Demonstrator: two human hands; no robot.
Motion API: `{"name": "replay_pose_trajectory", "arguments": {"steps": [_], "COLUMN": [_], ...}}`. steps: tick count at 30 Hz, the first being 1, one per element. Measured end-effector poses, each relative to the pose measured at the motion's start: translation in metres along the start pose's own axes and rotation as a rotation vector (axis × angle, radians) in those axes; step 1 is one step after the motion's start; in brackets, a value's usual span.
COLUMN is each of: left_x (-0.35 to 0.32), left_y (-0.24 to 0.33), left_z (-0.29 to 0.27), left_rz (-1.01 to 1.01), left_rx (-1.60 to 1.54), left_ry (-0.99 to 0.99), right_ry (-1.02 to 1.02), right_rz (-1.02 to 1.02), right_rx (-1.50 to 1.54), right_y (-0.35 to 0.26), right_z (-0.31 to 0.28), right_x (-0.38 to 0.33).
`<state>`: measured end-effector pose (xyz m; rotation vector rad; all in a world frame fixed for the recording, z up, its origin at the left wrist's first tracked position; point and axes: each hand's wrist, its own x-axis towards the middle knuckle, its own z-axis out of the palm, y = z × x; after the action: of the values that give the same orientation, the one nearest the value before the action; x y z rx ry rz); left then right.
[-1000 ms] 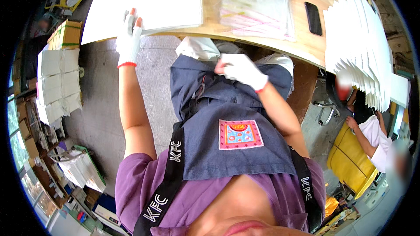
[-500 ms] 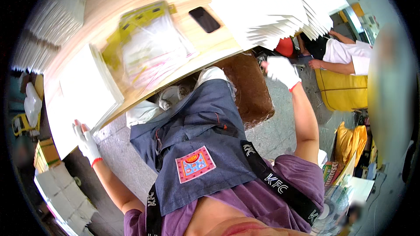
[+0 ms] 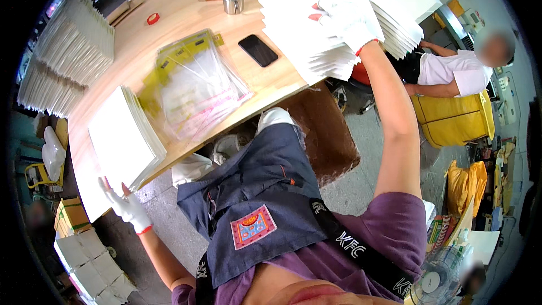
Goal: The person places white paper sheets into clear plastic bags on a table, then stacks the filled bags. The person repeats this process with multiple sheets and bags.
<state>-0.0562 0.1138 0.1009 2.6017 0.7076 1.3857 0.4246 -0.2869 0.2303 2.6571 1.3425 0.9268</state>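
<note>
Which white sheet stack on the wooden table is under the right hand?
The broad fanned white stack right of the black phone: only it has the white-gloved right hand over it. The tall stack and low stack stand left.

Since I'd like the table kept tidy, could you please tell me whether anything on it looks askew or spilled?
The clear plastic sleeves between the white stack and the black phone look askew: their edges splay unevenly, overlapping at different angles. I see nothing spilled.
</note>
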Motion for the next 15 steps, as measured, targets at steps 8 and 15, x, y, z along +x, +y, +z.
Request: {"name": "replay_pose_trajectory", "arguments": {"steps": [8,15], "left_x": [-0.017,-0.020], "left_y": [0.109,0.090], "left_z": [0.105,0.213], "left_rz": [0.122,0.078], "left_rx": [-0.187,0.163], "left_ry": [-0.525,-0.799], "right_ry": [0.202,0.207], "right_rz": [-0.072,-0.017], "right_rx": [-0.044,0.303], "right_y": [-0.001,-0.080], "right_z": [-0.032,-0.074], "right_x": [-0.025,-0.116]}}
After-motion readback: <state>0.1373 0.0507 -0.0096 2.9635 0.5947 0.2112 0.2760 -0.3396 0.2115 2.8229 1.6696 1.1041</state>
